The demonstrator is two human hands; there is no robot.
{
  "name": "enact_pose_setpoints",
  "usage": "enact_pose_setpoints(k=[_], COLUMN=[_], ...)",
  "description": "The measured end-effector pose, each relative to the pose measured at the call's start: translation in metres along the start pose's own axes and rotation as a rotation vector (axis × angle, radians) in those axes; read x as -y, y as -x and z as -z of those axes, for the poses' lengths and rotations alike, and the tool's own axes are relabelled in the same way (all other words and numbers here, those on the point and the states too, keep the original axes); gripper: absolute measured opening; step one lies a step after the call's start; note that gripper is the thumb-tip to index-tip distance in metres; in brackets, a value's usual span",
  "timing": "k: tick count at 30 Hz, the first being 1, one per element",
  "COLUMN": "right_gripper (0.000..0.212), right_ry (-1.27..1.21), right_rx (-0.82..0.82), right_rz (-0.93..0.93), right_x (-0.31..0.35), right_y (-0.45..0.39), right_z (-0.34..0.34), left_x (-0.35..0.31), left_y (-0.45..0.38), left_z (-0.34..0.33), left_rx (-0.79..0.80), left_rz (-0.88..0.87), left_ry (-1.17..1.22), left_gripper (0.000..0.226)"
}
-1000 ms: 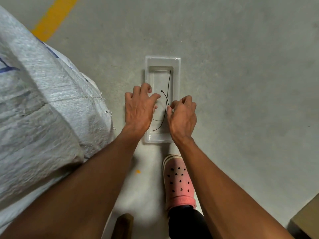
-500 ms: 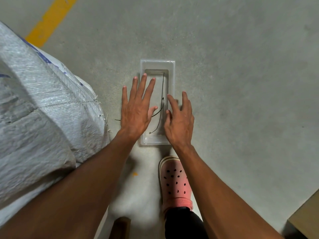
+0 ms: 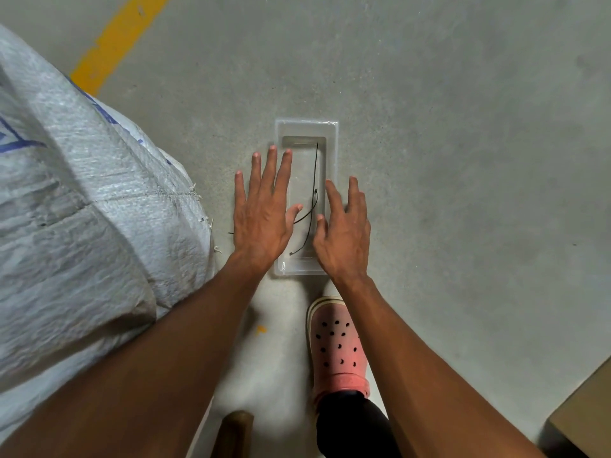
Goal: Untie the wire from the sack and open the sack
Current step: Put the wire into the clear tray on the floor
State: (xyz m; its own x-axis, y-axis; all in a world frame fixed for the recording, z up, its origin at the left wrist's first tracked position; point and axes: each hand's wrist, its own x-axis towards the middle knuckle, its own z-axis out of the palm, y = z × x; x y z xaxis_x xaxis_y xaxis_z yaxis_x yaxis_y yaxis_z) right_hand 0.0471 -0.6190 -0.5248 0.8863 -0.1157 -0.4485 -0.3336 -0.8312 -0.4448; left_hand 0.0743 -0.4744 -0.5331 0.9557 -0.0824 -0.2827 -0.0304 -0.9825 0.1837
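A big white woven sack (image 3: 76,233) with blue print fills the left side, lying on the concrete floor. Thin dark wires (image 3: 314,180) lie inside a clear plastic tray (image 3: 332,150) on the floor ahead of me; one wire end pokes out past the tray's left side under my palm. My left hand (image 3: 263,213) hovers flat with fingers spread over the tray's left edge, holding nothing. My right hand (image 3: 345,233) is spread over the tray's right edge, also holding nothing.
My foot in a pink perforated clog (image 3: 337,348) stands just behind the tray. A yellow floor line (image 3: 115,41) runs at the upper left. A brown box corner (image 3: 585,411) sits at the lower right, and a dark wooden piece (image 3: 234,431) at the bottom.
A second ago both hands were curled over the tray, fingers at the wires. They have since opened flat and let the wires lie in the tray.
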Motion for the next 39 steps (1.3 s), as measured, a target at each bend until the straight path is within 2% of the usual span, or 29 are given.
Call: enact_pose_setpoints(k=[6,11,14,21,27,31,34,39], right_gripper=[0.066,0.063,0.063,0.063,0.062,0.062,0.061,0.061], right_ry=[0.002,0.032,0.016,-0.074,-0.196,-0.249,-0.301,-0.332], right_rx=[0.041,0.022,0.004,-0.113,-0.150,-0.114,-0.054,0.137], right_rz=[0.003,0.053,0.080,0.192,0.435,0.583,0.683,0.750], right_x=[0.020,0.064,0.098,0.180,0.291,0.372,0.422,0.473], right_y=[0.015,0.027,0.033,0.056,0.107,0.152,0.190,0.251], right_z=[0.050,0.123,0.164,0.238,0.283,0.287,0.276,0.239], left_x=[-0.019,-0.035,-0.039,-0.020,0.047,0.111,0.153,0.225], left_y=[0.011,0.013,0.015,0.030,0.082,0.139,0.184,0.253], left_z=[0.055,0.148,0.203,0.321,0.445,0.517,0.548,0.556], left_rx=[0.100,0.106,0.101,-0.122,-0.288,-0.379,-0.399,-0.404], left_rz=[0.027,0.011,-0.016,-0.071,0.044,0.139,0.196,0.331], left_ry=[0.114,0.247,0.245,0.025,0.013,0.103,0.156,0.323], left_gripper=[0.089,0.088,0.089,0.088,0.087,0.085,0.085,0.084])
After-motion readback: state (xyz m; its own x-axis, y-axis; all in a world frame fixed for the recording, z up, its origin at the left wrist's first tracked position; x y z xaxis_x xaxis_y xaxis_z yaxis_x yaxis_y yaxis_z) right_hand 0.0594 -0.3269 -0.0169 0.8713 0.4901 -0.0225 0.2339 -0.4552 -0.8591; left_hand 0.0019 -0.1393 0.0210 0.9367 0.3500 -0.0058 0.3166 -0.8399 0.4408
